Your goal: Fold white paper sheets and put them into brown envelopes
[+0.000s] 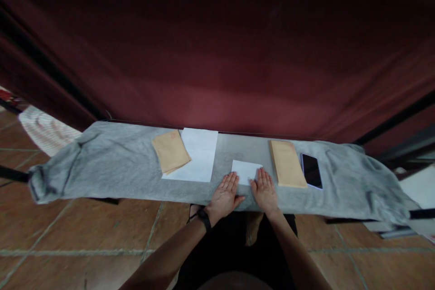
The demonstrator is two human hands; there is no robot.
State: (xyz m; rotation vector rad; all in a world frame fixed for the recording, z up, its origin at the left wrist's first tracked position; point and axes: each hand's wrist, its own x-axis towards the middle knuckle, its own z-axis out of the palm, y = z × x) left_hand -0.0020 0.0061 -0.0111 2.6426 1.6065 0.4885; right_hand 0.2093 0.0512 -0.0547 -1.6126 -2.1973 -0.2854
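A small white sheet of paper, apparently folded, lies on the grey cloth in front of me. My left hand rests flat at its left edge, fingers stretched out. On the other side, my right hand lies flat with its fingertips at the paper's right edge. Neither hand grips anything. Left of them is a larger stack of white paper, partly covered by several brown envelopes. A thick stack of brown envelopes sits right of my right hand.
The grey cloth covers a long narrow bench. A phone with a dark screen lies right of the envelope stack. Behind the bench rises a dark red panel. Black bars stand at the sides, above a tiled floor.
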